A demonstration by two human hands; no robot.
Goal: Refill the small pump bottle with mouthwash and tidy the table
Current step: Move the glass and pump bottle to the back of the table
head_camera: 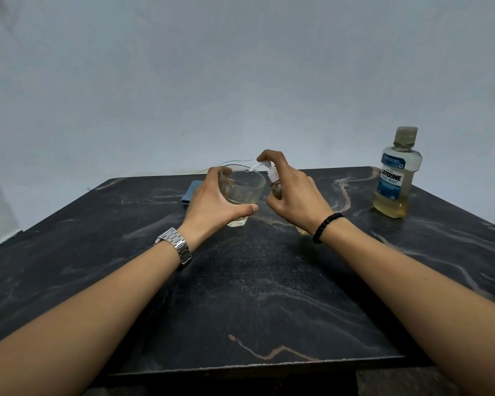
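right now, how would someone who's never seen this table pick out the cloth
Start at the dark marbled table and find the clear glass held in the left hand. Just behind that hand, toward the far edge, a small folded blue cloth lies flat. It is the only blue, soft thing there; the rest is clear or yellowish.

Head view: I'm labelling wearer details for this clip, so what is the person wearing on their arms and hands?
Both forearms are bare, with no sleeves in view. The left wrist carries a silver metal watch with a link bracelet. The right wrist carries a bracelet of round black beads. The left hand and right hand show no gloves; no rings can be made out.
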